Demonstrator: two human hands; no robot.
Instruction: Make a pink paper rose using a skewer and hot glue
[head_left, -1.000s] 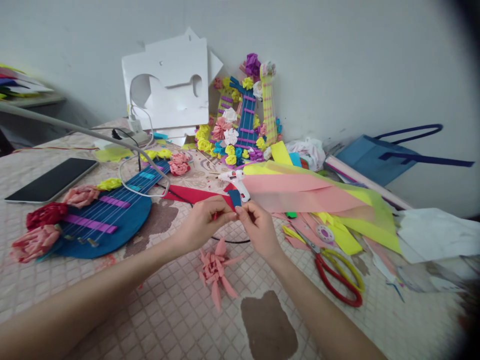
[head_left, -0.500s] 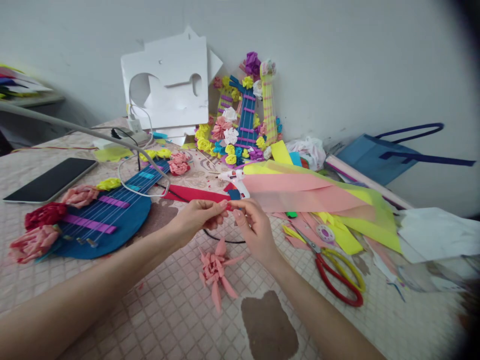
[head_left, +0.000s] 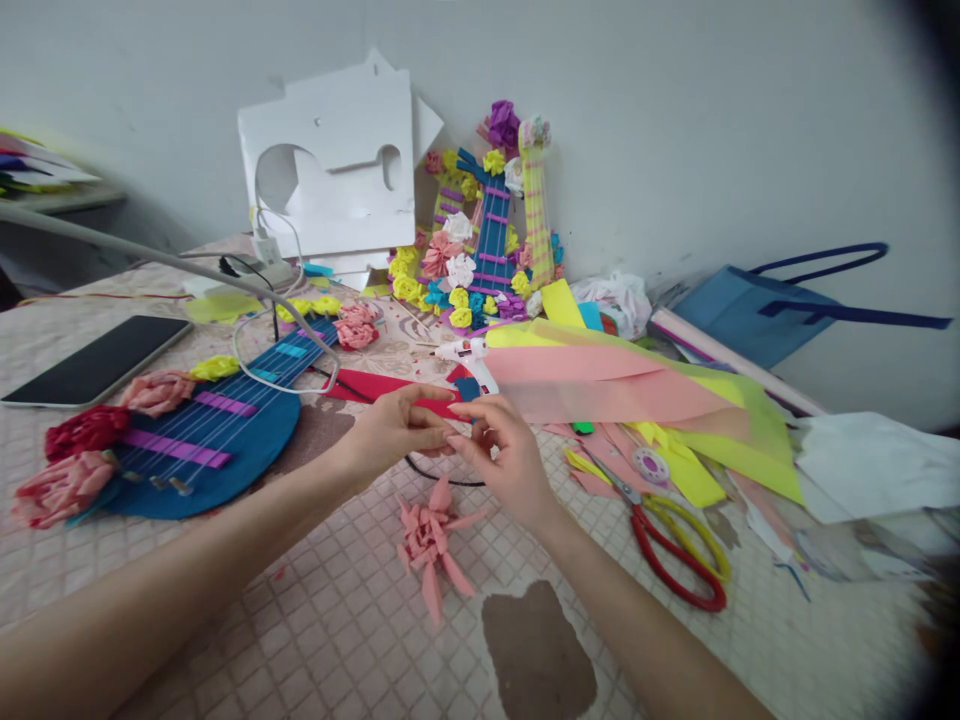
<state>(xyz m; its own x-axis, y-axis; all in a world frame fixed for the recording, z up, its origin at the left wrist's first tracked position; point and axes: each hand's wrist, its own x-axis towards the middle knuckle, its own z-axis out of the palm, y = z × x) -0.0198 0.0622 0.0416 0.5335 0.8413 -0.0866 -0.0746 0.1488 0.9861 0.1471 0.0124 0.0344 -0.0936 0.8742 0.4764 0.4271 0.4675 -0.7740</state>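
Note:
My left hand (head_left: 391,428) and my right hand (head_left: 511,458) meet fingertip to fingertip above the middle of the table. The fingers of both are bent toward the thumbs in a pinch. Whatever lies between them is too small or hidden to make out. Right behind them is a strip of red paper (head_left: 356,387), partly covered by my fingers. A white glue gun (head_left: 478,365) rests just beyond my right hand. Closer to me, below the hands, a pink paper flower (head_left: 427,540) with pointed petals lies on the quilted cloth.
On the left lie a blue paper guitar (head_left: 247,440) with paper roses and a phone (head_left: 97,360). A white cable (head_left: 334,350) loops over the guitar. To the right are scissors (head_left: 675,550), a tape roll (head_left: 650,465) and pink and yellow paper sheets (head_left: 615,380). Decorated guitars (head_left: 491,240) lean at the wall.
My fingers have shifted: the left thumb is lower and the fingers of both hands have spread slightly from their tighter pinch. The flower, scissors and glue gun stay put.

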